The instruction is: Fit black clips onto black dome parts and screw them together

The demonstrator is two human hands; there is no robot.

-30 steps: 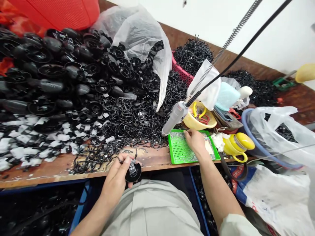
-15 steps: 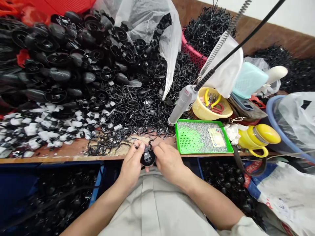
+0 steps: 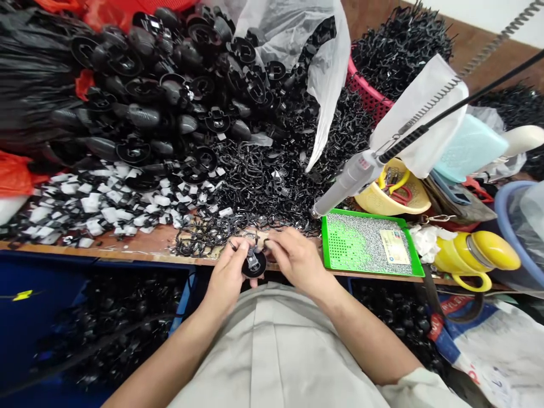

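My left hand (image 3: 227,277) is closed on a round black plastic part (image 3: 256,265) with a grey centre, held upright at the bench's front edge. The thumb presses its upper left side. My right hand (image 3: 300,258) sits just right of it, thumb and forefinger pinched on a small thin black piece (image 3: 266,242) by the part's top. Its exact shape is too small to tell. Behind both hands lies a heap of small black clips and strips (image 3: 272,187).
A grey hanging electric screwdriver (image 3: 351,184) slants above a green tray (image 3: 329,249) of small screws. Right of these are a cream basket (image 3: 374,201) with pliers and a yellow mug (image 3: 459,255). White-and-black pieces (image 3: 106,198) and black housings (image 3: 144,116) pile up at left.
The view has swung left, so the bench items appear further right. My right fingers have drawn slightly up and away from the round part, which now shows more of its face.
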